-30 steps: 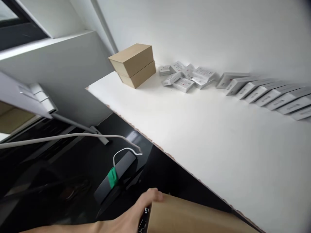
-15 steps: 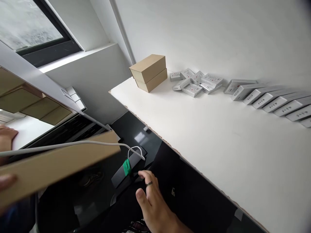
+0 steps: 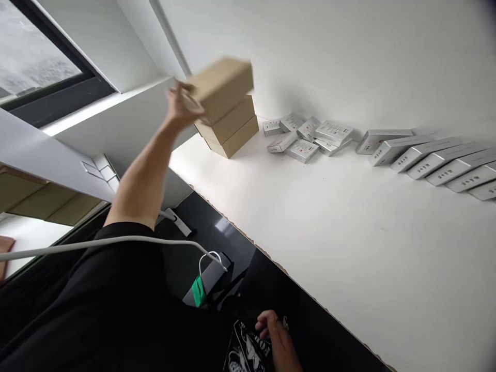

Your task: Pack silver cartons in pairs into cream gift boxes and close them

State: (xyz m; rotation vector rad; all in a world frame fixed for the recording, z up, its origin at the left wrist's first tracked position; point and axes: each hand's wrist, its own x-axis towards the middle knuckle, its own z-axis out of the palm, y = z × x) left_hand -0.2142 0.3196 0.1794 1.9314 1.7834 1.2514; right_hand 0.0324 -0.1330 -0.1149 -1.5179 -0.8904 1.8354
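Observation:
My left hand (image 3: 184, 106) reaches out to the far end of the white table and grips a tan cardboard box (image 3: 228, 85) by its near end. The held box is blurred and sits just over a stack of two like cardboard boxes (image 3: 242, 134). A gap shows under its right end; whether its left end touches the stack I cannot tell. My right hand (image 3: 270, 324) is low by my lap, below the table edge, its fingers loosely bent and nothing seen in them.
Small silver boxes (image 3: 302, 150) lie in a loose pile along the wall, with a leaning row of silver boxes (image 3: 445, 165) to the right on the white table (image 3: 329, 232). A white cable (image 3: 116, 239) crosses at left. Shelved tan boxes (image 3: 42, 201) stand far left.
My left hand has carried the cardboard box from the lower left up to the stack at the table's far end. My right hand has drawn back lower, its fingers more bent.

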